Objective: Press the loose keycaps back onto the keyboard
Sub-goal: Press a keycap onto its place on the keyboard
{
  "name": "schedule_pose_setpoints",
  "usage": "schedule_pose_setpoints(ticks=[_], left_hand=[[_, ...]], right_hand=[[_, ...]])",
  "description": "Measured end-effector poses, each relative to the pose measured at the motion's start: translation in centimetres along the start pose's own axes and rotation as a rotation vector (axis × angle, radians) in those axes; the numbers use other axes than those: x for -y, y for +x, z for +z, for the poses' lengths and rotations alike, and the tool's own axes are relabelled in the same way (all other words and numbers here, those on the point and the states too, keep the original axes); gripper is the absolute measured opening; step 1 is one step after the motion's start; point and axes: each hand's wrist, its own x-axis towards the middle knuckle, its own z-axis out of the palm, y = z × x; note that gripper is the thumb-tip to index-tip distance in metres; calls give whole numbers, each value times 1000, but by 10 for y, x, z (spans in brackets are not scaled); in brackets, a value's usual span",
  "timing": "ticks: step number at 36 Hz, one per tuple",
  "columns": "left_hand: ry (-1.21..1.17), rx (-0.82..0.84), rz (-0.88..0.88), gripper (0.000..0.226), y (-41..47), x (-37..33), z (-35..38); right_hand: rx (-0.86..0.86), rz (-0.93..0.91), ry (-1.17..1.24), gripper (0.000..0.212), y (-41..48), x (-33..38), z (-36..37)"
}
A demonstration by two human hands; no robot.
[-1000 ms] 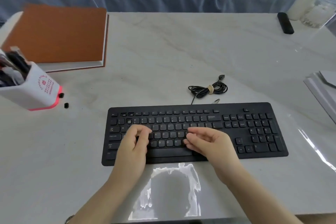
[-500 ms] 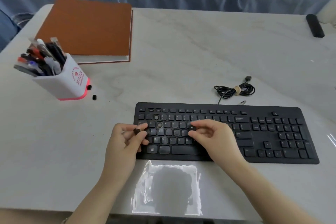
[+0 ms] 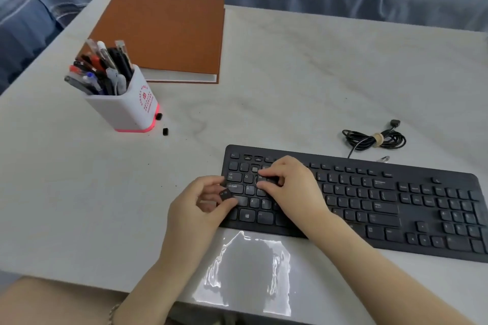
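The black keyboard (image 3: pixel 369 206) lies on the white table, angled down to the right. My left hand (image 3: pixel 200 208) pinches a black keycap (image 3: pixel 225 194) between thumb and fingers, just over the keyboard's left edge. My right hand (image 3: pixel 290 187) lies over the left letter rows, with index finger and thumb closed around a key near W (image 3: pixel 260 178). A slot in the number row (image 3: pixel 254 169) shows a grey stem and no cap. Two loose black keycaps (image 3: pixel 165 131) (image 3: pixel 158 116) sit by the pen holder.
A white pen holder (image 3: pixel 124 111) full of pens stands at the left. A brown book (image 3: pixel 163 34) lies behind it. The coiled keyboard cable (image 3: pixel 375 140) rests behind the keyboard. The table's front edge runs close under my forearms.
The view swung left. My left hand lifted a keycap off the keys and holds it by the keyboard's left edge. My right hand moved left and up to the W area.
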Motion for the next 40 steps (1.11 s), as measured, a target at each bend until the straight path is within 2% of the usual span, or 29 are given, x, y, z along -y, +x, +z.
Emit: schedule_pose_setpoints(ticks=[8, 19, 28, 31, 35, 37, 40], left_hand=[[-18, -11, -7, 27, -2, 2, 1], [-34, -25, -48, 23, -1, 14, 0], [-54, -55, -84, 20, 0, 18, -1], [-86, -74, -101, 20, 0, 16, -3], [-92, -75, -104, 19, 1, 17, -3], [-97, -78, -109, 18, 2, 17, -2], [-93, -88, -105, 20, 4, 17, -2]], right_hand=[[13, 22, -27, 22, 3, 1, 3], [-55, 19, 103, 15, -2, -1, 5], [-48, 27, 47, 17, 0, -1, 7], [-115, -51, -95, 14, -5, 2, 14], [-351, -319, -287, 10, -12, -4, 23], [-404, -397, -373, 15, -14, -9, 27], [-424, -408, -402, 27, -17, -12, 29]])
